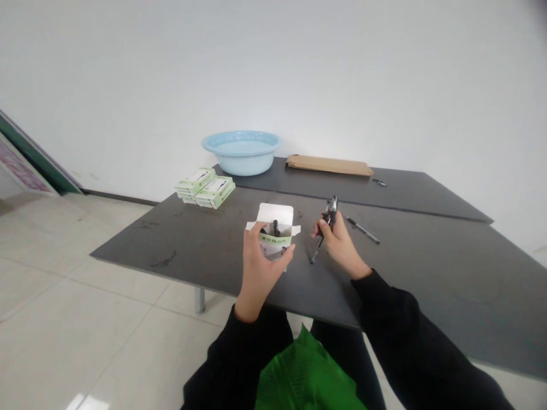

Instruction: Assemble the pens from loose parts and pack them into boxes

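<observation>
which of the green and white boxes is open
The box in the left hand, flaps up with a pen inside. The stacked boxes by the basin are closed.

1. Open box (276, 233) in left hand (258, 267), above table (192, 245)
2. Pens (325, 225) in right hand (339, 242), right of box
3. Loose pen (362, 229) further right
4. Stacked boxes (205, 188) behind-left, basin (242, 151) and envelope (329, 165) behind

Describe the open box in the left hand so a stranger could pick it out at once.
Start at the dark grey table and find the two hands above its near edge. The left hand grips a small white and green carton, flaps open, with one dark pen standing in it. Unlike the shut green-and-white boxes stacked near the light blue basin, it is open and held.
</observation>
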Demonstrator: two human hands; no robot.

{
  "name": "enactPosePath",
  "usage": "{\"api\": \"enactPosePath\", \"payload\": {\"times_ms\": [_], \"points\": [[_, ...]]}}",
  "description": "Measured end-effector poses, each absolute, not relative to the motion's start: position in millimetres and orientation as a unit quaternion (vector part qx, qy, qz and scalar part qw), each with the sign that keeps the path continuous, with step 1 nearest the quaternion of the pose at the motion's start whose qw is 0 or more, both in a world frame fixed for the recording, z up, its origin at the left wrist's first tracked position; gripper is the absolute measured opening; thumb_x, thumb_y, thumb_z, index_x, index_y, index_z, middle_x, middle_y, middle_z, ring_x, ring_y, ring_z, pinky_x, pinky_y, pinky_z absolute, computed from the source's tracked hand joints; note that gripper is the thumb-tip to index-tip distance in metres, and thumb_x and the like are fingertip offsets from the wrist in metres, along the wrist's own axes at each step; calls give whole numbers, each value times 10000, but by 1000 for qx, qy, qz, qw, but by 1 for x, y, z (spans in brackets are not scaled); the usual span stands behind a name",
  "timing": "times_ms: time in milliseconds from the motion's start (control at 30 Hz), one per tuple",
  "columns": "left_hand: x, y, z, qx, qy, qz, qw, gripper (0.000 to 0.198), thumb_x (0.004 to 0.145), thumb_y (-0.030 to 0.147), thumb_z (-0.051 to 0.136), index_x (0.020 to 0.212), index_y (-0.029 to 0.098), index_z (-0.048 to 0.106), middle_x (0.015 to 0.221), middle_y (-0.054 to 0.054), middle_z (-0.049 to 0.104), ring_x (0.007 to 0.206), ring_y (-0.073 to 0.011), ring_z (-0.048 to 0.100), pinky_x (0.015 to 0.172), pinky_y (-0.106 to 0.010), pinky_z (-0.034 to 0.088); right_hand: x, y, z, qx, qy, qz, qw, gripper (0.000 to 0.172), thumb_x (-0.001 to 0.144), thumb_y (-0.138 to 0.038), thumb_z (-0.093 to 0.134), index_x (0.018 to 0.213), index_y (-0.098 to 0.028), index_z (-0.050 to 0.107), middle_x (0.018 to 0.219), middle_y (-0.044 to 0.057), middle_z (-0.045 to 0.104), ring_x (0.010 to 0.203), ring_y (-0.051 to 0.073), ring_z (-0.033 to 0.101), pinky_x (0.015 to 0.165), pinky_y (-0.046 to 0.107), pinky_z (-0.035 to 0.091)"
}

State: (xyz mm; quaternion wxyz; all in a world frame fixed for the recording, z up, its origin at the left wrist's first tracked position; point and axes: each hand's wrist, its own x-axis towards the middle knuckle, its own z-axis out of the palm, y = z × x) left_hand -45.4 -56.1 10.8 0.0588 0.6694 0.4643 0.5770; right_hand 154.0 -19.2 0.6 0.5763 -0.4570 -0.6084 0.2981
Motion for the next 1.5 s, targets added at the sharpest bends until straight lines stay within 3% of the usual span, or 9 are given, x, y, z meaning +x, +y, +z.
{"api": "enactPosePath", "payload": {"times_ms": [267,467,733,900,1067,1233,1333,1433,1500], "points": [[-39,-61,14,665,466,574,102,880,694,270,765,1419,214,269,1366,-156,443,1258,-280,496,1044,-428,426,145,-34,90,-319,-578,284,695,216,945,-455,479,1062,-285,416,786,-25,535,735,144,629,719,330,551],[-33,-67,8,644,464,595,125,888,664,274,785,1393,204,284,1344,-153,436,1250,-280,505,1052,-432,423,100,-40,152,-202,-640,297,679,263,970,-501,409,1176,-338,406,810,-36,520,761,118,648,726,297,567],[-35,-67,6,654,456,595,102,916,663,290,787,1403,185,257,1337,-167,446,1250,-298,506,1033,-448,444,66,-24,111,-233,-688,393,564,299,951,-467,470,1159,-268,391,796,-25,585,751,140,656,739,329,576],[-32,-65,7,651,457,596,113,943,648,259,789,1412,180,241,1372,-191,434,1285,-319,482,1036,-471,441,73,-24,91,-265,-668,428,548,241,953,-431,463,1094,-254,382,814,-8,635,787,162,664,753,341,552],[-31,-67,14,641,466,592,144,944,643,234,781,1412,180,236,1353,-186,465,1265,-310,507,1021,-472,454,79,-29,94,-314,-702,413,489,199,925,-400,518,993,-219,470,903,38,662,910,187,639,831,361,523],[-33,-67,16,649,472,576,155,869,664,239,757,1381,183,269,1358,-179,465,1263,-297,511,1024,-459,452,88,-36,100,-326,-732,424,422,178,929,-350,503,952,-183,561,941,49,662,901,186,633,865,375,512],[-34,-67,14,654,478,564,156,923,675,269,754,1419,172,216,1363,-193,460,1246,-297,525,1007,-442,465,94,-41,102,-318,-745,404,426,210,901,-297,544,1080,-190,561,1023,61,654,950,183,631,889,372,511],[-35,-68,13,664,478,554,155,959,691,289,746,1447,160,170,1363,-207,458,1237,-301,529,1005,-446,463,98,-45,103,-318,-750,358,457,464,873,-246,577,1316,-236,441,1111,73,637,986,177,634,905,370,516],[-36,-68,15,676,470,550,141,941,703,292,737,1448,154,178,1376,-215,440,1265,-312,498,1030,-463,437,98,-46,102,-319,-765,321,458,538,890,-239,550,1398,-266,374,1169,80,628,1009,178,636,922,377,518]]}}
